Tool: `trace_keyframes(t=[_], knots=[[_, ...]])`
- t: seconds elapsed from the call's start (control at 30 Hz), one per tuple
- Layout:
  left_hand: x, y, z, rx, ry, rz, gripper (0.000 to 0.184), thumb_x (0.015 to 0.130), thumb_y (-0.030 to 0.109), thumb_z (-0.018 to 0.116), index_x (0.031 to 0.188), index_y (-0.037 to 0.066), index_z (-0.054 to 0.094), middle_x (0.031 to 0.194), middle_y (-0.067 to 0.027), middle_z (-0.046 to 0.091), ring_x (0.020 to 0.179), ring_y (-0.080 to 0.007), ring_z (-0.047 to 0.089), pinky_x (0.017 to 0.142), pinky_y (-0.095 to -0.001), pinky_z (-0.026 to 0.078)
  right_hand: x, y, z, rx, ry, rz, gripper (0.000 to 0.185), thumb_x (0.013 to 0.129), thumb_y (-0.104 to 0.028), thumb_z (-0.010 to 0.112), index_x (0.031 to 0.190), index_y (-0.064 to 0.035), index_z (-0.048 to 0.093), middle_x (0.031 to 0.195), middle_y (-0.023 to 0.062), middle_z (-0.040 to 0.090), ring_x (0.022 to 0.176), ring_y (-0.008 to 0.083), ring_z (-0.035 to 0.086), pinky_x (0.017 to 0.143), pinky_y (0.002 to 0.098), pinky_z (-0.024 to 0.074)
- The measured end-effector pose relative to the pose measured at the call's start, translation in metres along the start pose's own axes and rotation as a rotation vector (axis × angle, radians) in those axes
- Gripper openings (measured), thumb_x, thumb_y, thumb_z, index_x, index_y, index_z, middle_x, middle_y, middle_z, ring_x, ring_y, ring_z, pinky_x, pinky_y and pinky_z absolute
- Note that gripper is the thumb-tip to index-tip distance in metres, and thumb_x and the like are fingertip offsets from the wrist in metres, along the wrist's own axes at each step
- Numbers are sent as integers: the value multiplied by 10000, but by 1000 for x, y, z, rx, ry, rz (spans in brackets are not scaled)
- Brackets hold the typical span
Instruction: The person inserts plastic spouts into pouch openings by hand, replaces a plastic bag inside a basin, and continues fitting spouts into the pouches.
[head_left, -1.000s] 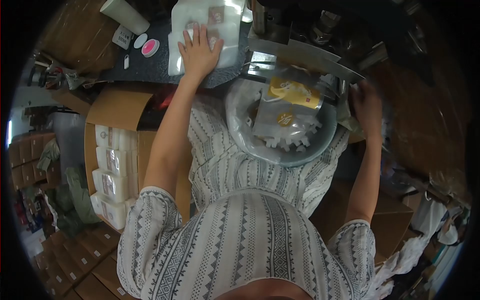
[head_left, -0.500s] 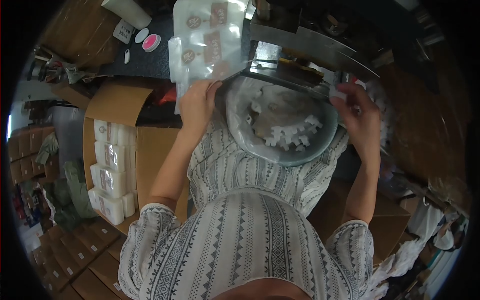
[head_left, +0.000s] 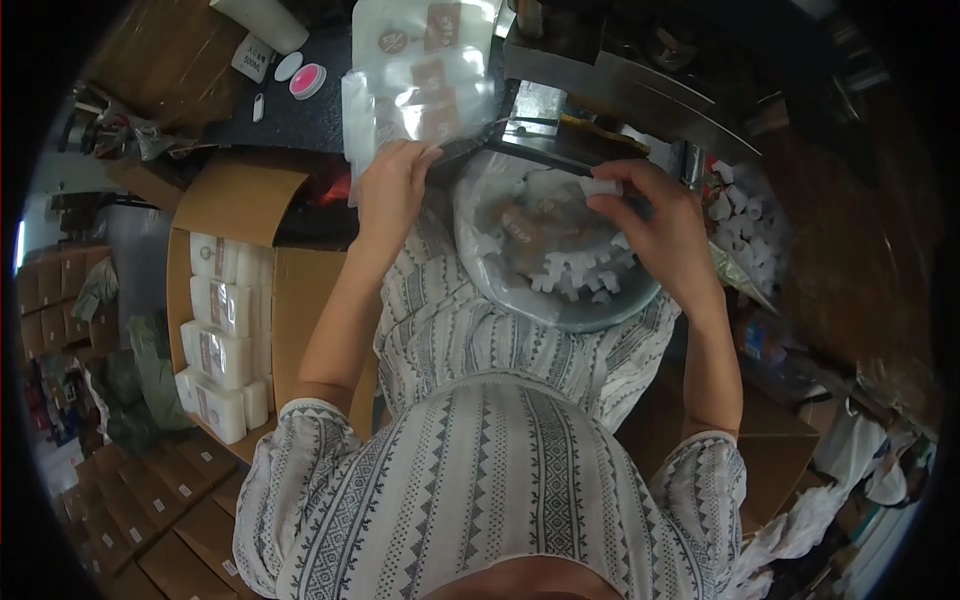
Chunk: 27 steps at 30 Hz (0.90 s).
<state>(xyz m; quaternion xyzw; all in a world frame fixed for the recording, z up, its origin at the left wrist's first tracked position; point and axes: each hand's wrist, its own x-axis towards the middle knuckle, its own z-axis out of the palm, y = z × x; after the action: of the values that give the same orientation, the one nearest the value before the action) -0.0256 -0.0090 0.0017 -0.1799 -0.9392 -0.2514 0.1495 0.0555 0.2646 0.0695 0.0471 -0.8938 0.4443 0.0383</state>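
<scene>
My left hand (head_left: 396, 190) pinches the near edge of a clear printed plastic bag (head_left: 430, 105), which lies over other bags on the dark table. Over the right part of the lined basin (head_left: 480, 262) is my right hand (head_left: 650, 215), with a small white plastic piece (head_left: 600, 187) between thumb and fingers. The basin rests on my lap and holds cut plastic scraps (head_left: 580, 272). Just beyond it stands a metal machine (head_left: 620, 85) with a dark bar along its front.
An open cardboard box (head_left: 240, 205) at the left holds stacked packs of bags (head_left: 222, 355). Many white pieces (head_left: 745, 225) lie at the right beside the machine. A pink round tin (head_left: 307, 81), its lid and a white cup (head_left: 262, 22) are on the table (head_left: 300, 122).
The left hand moved from lying flat on the bags to pinching their near edge. My right hand came left from the machine's right side with a white piece. The yellow-printed bag over the basin is gone.
</scene>
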Motion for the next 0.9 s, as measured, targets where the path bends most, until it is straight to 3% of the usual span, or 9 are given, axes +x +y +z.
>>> trace_keyframes(t=[0.23, 0.3, 0.5, 0.57, 0.67, 0.73, 0.8, 0.87, 0.9], knots=[[8, -16, 20, 21, 182, 20, 135, 852, 156, 622, 900, 38, 669, 827, -119, 629, 766, -329, 605, 657, -391, 471, 10, -5, 12, 39, -54, -79, 248, 783, -73, 699, 1019, -21, 644, 941, 80, 662, 838, 177, 629, 762, 293, 499], [10, -16, 19, -158, 132, 77, 114, 848, 137, 622, 887, 42, 673, 815, -121, 631, 742, -332, 602, 645, -389, 471, 9, -4, 11, 43, -77, -54, 248, 780, -68, 699, 1017, -21, 644, 941, 78, 662, 839, 178, 629, 761, 291, 499], [-7, 25, -17, -1, 194, 96, 103, 802, 50, 641, 902, 48, 667, 802, -105, 633, 718, -309, 605, 625, -355, 475, 7, -3, 11, 58, 7, -106, 233, 783, -53, 692, 1007, -16, 640, 943, 86, 658, 838, 199, 636, 752, 305, 507], [-11, 38, -23, -38, 193, 151, 111, 795, 36, 644, 903, 49, 664, 809, -100, 637, 718, -302, 610, 619, -350, 476, 11, -4, 15, -73, 120, -359, 204, 782, -72, 677, 975, -29, 626, 889, 130, 635, 828, 310, 617, 741, 361, 495], [-18, 56, -27, -176, 95, 244, 127, 784, 17, 648, 907, 46, 660, 828, -99, 646, 713, -294, 619, 613, -345, 481, 10, -8, 13, -255, 142, -464, 198, 790, -66, 664, 980, -26, 626, 907, 128, 639, 863, 331, 613, 745, 365, 493], [-25, 64, -22, -277, -8, 278, 132, 781, 12, 651, 909, 42, 658, 840, -102, 652, 709, -293, 623, 613, -346, 484, 5, -7, 9, -142, 57, -401, 220, 788, -71, 669, 996, -19, 620, 910, 126, 641, 856, 322, 619, 738, 362, 496], [-34, 67, -8, -445, -190, 173, 114, 815, 53, 638, 925, 31, 656, 839, -116, 655, 700, -308, 623, 621, -342, 489, 2, -6, 3, -31, -28, -338, 242, 786, -75, 675, 1011, -13, 613, 912, 125, 642, 849, 312, 624, 732, 360, 499], [-33, 74, 2, -496, -274, 152, 125, 841, 82, 623, 943, 15, 653, 830, -120, 659, 700, -287, 635, 619, -336, 490, -1, -7, -7, 79, -145, 1, 204, 813, -83, 672, 1003, -15, 640, 924, 117, 661, 853, 237, 645, 752, 313, 494], [-31, 77, 8, -543, -353, 129, 151, 868, 110, 608, 961, -1, 649, 821, -124, 663, 699, -266, 647, 617, -331, 492, -2, -1, -8, 79, -145, 4, 204, 813, -83, 672, 1003, -15, 640, 924, 117, 661, 853, 237, 645, 752, 313, 494]])
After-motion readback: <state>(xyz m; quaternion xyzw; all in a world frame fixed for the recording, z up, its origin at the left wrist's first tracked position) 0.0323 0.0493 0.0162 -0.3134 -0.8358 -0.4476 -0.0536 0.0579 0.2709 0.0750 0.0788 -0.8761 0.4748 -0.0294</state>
